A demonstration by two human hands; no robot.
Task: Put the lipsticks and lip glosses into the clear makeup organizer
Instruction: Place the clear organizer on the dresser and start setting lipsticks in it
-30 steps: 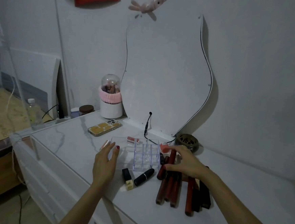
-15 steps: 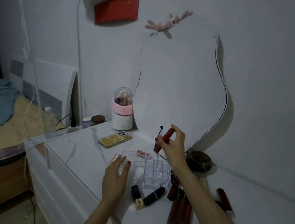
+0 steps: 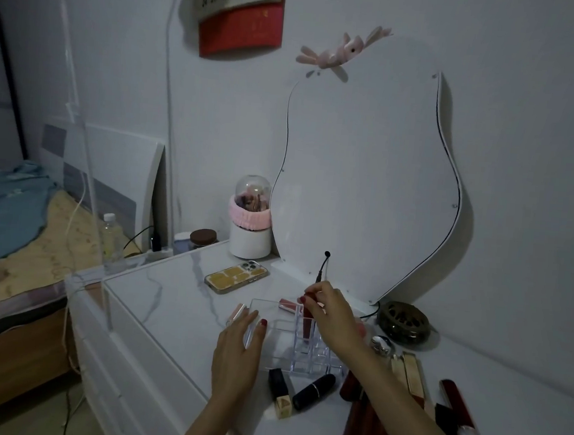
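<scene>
White marble-look dresser top [image 3: 176, 298]: right hand [image 3: 331, 318] pinches red gloss [image 3: 308, 325] into clear organizer [image 3: 268, 349]; left hand [image 3: 237, 350] flat, steadying it. Approx. ten tubes [image 3: 362, 419] left at 4 o'clock.

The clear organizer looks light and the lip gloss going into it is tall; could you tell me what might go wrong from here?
1. The red lip gloss stands well above its shallow compartment, so it may lean or tip once the right hand lets go.
2. The clear organizer could slide if the left hand steadying its corner lifts.
3. The forearm passes over loose tubes and might knock them.
</scene>
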